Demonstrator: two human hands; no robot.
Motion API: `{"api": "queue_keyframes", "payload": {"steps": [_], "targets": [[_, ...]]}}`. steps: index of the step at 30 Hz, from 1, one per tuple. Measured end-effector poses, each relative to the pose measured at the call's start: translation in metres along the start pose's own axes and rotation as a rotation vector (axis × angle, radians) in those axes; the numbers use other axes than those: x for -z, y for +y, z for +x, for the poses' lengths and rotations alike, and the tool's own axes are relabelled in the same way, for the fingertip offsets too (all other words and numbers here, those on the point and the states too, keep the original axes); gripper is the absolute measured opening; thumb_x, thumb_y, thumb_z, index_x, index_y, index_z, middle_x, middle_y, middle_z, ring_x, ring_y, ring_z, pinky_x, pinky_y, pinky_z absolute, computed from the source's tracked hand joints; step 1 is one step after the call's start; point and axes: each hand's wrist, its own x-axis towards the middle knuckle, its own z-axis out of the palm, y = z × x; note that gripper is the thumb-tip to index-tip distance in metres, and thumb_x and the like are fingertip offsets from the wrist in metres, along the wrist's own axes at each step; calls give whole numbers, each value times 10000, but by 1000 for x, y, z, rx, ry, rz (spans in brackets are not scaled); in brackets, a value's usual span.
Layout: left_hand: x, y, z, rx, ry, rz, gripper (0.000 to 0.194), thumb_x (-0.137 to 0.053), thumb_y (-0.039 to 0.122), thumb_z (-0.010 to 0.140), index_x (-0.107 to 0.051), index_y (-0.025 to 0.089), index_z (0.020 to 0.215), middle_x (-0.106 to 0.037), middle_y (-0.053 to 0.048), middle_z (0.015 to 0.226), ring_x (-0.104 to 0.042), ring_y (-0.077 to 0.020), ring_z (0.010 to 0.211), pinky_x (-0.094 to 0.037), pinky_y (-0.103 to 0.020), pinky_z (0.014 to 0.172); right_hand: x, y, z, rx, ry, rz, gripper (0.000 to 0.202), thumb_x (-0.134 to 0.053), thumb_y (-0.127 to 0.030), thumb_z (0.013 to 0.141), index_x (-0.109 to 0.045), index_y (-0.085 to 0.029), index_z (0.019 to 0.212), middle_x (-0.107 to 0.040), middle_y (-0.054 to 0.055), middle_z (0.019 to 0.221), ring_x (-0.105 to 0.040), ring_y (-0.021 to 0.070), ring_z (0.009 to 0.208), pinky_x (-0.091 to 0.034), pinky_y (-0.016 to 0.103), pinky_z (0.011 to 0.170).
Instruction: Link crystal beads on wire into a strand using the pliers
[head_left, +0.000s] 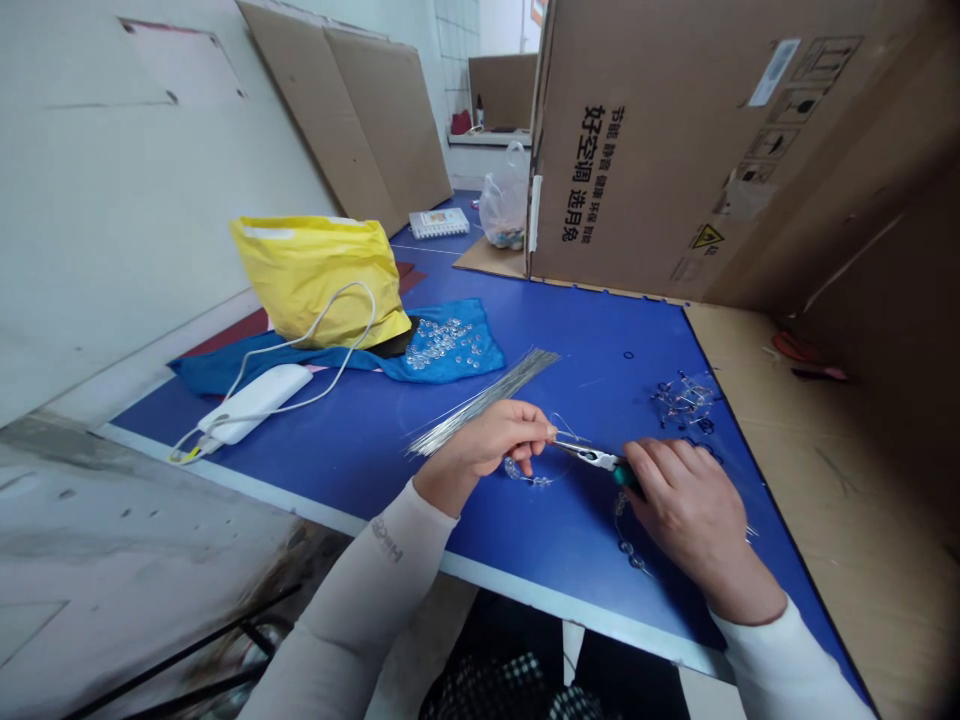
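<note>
Blue tabletop [581, 345] spreads beneath us, its pale near edge [525, 588] running under both our forearms; we do well to work inward of it so nothing small rolls off. At the far right the cardboard box [645, 150] stands like a wall, and between it and our hands lies our best open room. On the left, the yellow bag [322, 280] and the blue cloth [491, 355] with its loose clear beads [442, 342] leave less space, so a wide sweep that way could scatter them.

Just beyond our left wrist lies the bundle of wires [484, 405]; we had better turn the wrist than slide the arm. Our right hand [686, 500] is wrapped around the green-handled pliers [596, 457], their nose pointing at our left hand [502, 435], which is closed in a fingertip pinch. One beaded strand [534, 482] lies below the left fingers, another [628, 548] beside the right hand; both want slack so they don't snag.

Finest of all, the thin wire [566, 430] rises in a loop from our left fingertips, just beside the pliers' nose. Whether the nose bites it, we cannot tell. For a neat bend, we judge, we should pinch close to the metal, squeeze lightly and turn in small steps.
</note>
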Motion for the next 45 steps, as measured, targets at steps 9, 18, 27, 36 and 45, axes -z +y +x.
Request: {"api": "queue_keyframes", "payload": {"steps": [9, 18, 27, 36, 45], "targets": [[1, 0, 1, 18, -28, -7, 196, -701, 252, 756, -585, 133, 652, -522, 53, 524, -349, 1, 355, -477, -158, 413, 0, 0, 0, -1, 13, 3, 182, -568, -173, 895, -599, -166, 1074, -675, 105, 998, -526, 238, 853, -346, 366, 710], [1, 2, 1, 35, 17, -30, 166, -617, 154, 808, -592, 128, 646, -523, 45, 509, -316, -7, 329, -470, -186, 396, -3, 1, 0, -6, 31, 21, 186, -551, -173, 895, -570, -183, 1081, -679, 99, 995, -526, 236, 847, -347, 359, 710], [-2, 5, 0, 32, 5, -49, 167, -622, 156, 806, -596, 126, 644, -521, 43, 503, -317, -12, 329, -475, -189, 398, -6, 2, -3, -23, 19, 27, 234, -578, -176, 873, -562, -167, 1106, -672, 113, 1007, -531, 247, 861, -378, 366, 734], [-3, 7, -1, 55, 23, -46, 167, -587, 124, 824, -590, 110, 658, -531, 39, 514, -319, -12, 326, -482, -193, 397, -3, 1, -1, -22, 7, 21, 241, -598, -175, 864, -564, -149, 1101, -676, 116, 1010, -535, 252, 852, -374, 372, 720], [-2, 5, 1, 63, -6, -45, 187, -580, 128, 853, -577, 120, 666, -528, 47, 523, -322, -9, 330, -484, -192, 414, -1, 1, 0, -8, 17, 15, 203, -569, -177, 897, -565, -148, 1098, -680, 110, 998, -535, 249, 863, -366, 371, 715]]}}
